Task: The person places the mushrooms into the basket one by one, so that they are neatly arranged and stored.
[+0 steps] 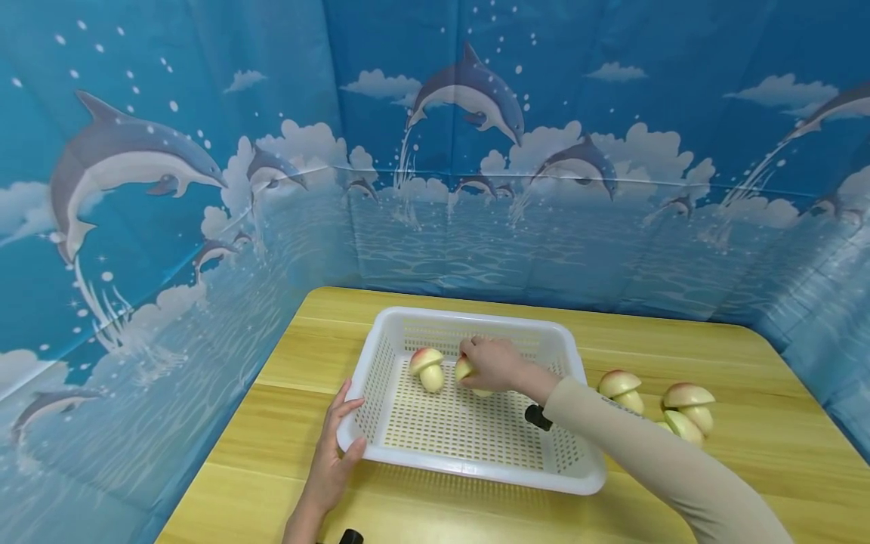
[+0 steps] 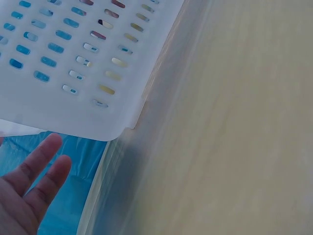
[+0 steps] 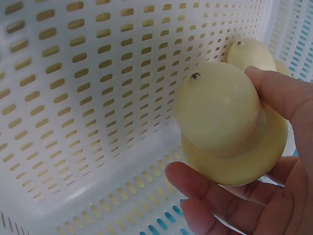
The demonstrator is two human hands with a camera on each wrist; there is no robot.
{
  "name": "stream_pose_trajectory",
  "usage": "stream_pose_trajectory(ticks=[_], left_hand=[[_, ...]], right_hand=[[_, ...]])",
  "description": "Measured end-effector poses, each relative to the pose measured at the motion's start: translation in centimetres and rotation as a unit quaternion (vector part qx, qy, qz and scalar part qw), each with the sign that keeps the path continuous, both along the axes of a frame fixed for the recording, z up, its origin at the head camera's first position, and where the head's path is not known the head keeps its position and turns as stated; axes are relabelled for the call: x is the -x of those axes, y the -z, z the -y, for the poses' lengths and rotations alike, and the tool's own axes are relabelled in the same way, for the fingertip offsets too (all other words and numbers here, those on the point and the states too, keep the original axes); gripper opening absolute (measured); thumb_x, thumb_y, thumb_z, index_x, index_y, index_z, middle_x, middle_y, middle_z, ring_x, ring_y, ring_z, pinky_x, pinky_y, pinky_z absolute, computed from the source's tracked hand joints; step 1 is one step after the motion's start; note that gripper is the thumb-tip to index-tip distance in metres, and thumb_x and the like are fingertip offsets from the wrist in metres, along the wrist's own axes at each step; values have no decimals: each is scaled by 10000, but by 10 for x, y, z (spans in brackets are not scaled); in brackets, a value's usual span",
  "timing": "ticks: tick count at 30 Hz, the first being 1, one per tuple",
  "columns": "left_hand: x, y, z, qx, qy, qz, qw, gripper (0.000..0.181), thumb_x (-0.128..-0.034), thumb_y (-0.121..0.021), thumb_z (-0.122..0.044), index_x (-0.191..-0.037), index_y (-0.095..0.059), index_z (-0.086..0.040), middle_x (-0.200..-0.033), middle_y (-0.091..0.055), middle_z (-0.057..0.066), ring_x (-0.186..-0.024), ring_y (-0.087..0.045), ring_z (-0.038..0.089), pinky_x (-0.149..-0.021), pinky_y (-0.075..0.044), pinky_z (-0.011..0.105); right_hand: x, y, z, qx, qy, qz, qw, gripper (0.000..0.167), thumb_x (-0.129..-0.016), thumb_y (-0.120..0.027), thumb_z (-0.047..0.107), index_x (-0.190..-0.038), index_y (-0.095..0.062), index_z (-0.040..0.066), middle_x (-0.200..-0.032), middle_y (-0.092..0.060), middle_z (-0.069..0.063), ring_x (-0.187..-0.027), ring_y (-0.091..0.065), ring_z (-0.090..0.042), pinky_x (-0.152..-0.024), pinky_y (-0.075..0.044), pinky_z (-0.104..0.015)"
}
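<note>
Inside the white plastic basket [image 1: 469,474], my right hand [image 1: 499,366] grips a pale yellow toy mushroom [image 3: 220,105] with a red-tinged cap. The right wrist view shows the thumb on one side of it and fingers under the cap. Another toy mushroom [image 1: 428,370] stands in the basket just left of the held one; part of it shows behind the held one [image 3: 250,53] in the right wrist view. My left hand [image 1: 329,461] rests against the basket's near left corner, its fingers spread and mostly straight. In the left wrist view two fingers [image 2: 49,178] extend below the slotted wall.
On the wooden table [image 1: 272,423], right of the basket, lie more toy mushrooms: one near the rim [image 1: 621,389] and a small group [image 1: 688,404] farther right, partly behind my right sleeve [image 1: 652,461]. A blue dolphin-print curtain [image 1: 435,227] hangs around the table.
</note>
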State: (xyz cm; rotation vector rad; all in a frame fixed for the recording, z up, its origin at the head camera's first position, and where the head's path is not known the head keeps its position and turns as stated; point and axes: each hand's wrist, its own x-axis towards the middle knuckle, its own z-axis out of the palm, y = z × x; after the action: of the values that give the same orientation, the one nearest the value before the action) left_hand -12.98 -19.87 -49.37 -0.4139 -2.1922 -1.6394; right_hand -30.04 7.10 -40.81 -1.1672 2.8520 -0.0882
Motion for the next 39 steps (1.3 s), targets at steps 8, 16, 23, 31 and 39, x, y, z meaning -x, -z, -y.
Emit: stream_pose_trajectory(ticks=[8,16,23,31,39], left_hand=[[0,1,0,22,4,-58,10000,515,-874,-498,-53,-1378,-404,-109,-1571,-122,55,-1368,-229,288,-947,-397,365],[1,-1,0,-19,-6,-6,10000,523,-869,-499,-47,-1379,-407,-114,-1573,-119,55,-1370,-219,309,-952,-394,368],[0,0,1,-25,9,7,10000,517,-869,-499,-48,-1374,-410,-108,-1574,-116,32,-1372,-207,321,-954,-389,363],[-1,1,2,49,-21,-16,10000,519,-869,-504,-60,-1376,-410,-114,-1573,-119,36,-1372,-209,320,-958,-383,374],[-1,1,1,-1,9,-16,10000,522,-870,-505,-59,-1379,-405,-116,-1574,-118,31,-1372,-223,277,-948,-398,359]], right_hand=[[2,5,3,-7,87,140,9999,434,-793,-732,436,-1048,-563,127,-854,-532,-5,-627,-486,-145,-535,-427,-333],[4,10,3,-108,139,115,9998,428,-800,-724,442,-1050,-565,133,-852,-535,-1,-628,-489,-139,-531,-429,-321],[4,14,4,-27,97,39,9999,427,-799,-729,426,-1039,-554,120,-849,-533,-10,-632,-488,-142,-521,-433,-312],[4,17,5,-67,99,-4,9999,437,-815,-719,415,-1066,-532,110,-856,-526,-7,-625,-492,-135,-525,-439,-309],[4,19,4,-16,110,-23,9999,457,-814,-720,415,-1070,-521,92,-846,-521,-11,-625,-499,-147,-526,-442,-319]])
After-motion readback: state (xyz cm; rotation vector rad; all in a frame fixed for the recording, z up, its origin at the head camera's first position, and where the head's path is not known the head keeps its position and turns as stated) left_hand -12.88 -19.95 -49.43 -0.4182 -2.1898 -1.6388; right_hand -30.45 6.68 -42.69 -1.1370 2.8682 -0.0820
